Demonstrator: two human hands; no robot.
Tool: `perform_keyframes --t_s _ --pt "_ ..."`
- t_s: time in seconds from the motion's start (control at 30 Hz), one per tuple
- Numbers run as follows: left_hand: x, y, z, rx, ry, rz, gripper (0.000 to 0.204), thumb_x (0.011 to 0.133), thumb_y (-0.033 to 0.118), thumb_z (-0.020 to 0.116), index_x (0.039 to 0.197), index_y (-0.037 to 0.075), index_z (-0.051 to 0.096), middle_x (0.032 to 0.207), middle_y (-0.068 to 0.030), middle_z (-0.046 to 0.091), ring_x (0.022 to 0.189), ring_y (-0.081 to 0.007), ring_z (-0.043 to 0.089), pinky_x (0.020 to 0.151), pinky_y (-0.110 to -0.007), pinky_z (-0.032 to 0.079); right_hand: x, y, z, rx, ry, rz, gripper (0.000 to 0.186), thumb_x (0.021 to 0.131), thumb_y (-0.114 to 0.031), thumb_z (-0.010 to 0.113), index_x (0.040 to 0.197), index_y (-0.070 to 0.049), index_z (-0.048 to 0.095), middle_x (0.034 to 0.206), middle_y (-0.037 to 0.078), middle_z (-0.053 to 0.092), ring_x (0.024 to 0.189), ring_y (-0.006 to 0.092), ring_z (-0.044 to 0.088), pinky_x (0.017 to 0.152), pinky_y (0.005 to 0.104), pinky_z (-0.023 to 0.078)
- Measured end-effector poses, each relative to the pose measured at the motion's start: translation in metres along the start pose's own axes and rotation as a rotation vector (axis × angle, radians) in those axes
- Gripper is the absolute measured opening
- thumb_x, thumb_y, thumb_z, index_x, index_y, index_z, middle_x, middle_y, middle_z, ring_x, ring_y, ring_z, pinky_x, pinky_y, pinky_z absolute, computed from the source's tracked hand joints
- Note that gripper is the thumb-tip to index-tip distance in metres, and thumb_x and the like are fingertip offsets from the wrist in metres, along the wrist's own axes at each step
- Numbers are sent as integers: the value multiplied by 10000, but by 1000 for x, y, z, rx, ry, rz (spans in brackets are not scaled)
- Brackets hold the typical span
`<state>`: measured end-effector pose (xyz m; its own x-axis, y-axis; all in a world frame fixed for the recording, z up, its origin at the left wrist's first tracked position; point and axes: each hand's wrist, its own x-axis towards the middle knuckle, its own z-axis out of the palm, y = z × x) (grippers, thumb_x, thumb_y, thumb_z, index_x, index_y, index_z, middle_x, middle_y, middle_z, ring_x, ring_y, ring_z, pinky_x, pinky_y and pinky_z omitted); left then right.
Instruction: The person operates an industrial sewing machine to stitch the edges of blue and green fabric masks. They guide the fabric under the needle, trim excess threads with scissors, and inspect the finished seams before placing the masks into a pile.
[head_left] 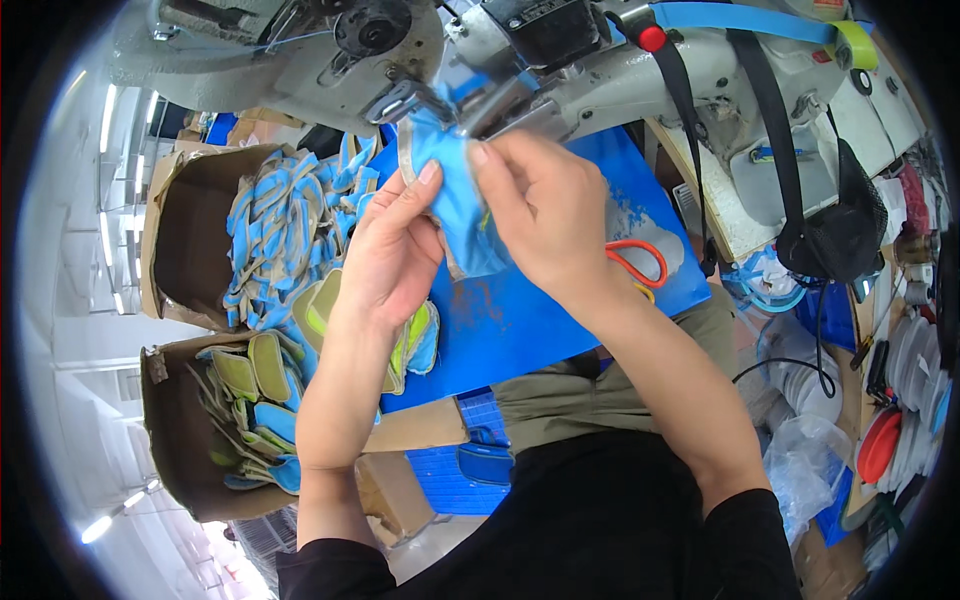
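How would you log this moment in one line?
left hand: holding blue fabric piece | right hand: pinching same piece | location: at sewing machine | nearby: orange loop handle, cardboard box

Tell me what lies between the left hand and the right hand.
In the head view, a blue fabric piece lies between the left hand and right hand.

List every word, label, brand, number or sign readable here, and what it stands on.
None can be read for certain.
Black rectangular box on the grey metal machine: small pale print, too small to read.
Light-blue fabric piece between left hand and right hand: no lettering visible.
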<state>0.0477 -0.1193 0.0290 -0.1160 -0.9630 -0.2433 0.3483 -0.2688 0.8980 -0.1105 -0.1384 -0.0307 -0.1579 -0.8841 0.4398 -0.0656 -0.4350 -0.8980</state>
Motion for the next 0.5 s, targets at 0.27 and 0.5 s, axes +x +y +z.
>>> perform_keyframes --t_s 0.27,0.5 --pt "3 7 -3 -11 -14 -4 256 1047 191 622 1250 37 637 1180 -75 725 1081 -154 697 981 -328 555 -6 18 -11 32 -54 -190 114 846 -90 757 947 -89 705 864 49 687 695 248 689 598 342 523" --pt "4 7 -7 -25 -51 -41 245 1055 185 605 1244 32 637 1157 -85 732 1045 -165 712 956 -333 569 -7 13 -7 -124 48 -300 160 804 -93 777 947 -118 710 878 39 688 741 258 694 621 375 538"
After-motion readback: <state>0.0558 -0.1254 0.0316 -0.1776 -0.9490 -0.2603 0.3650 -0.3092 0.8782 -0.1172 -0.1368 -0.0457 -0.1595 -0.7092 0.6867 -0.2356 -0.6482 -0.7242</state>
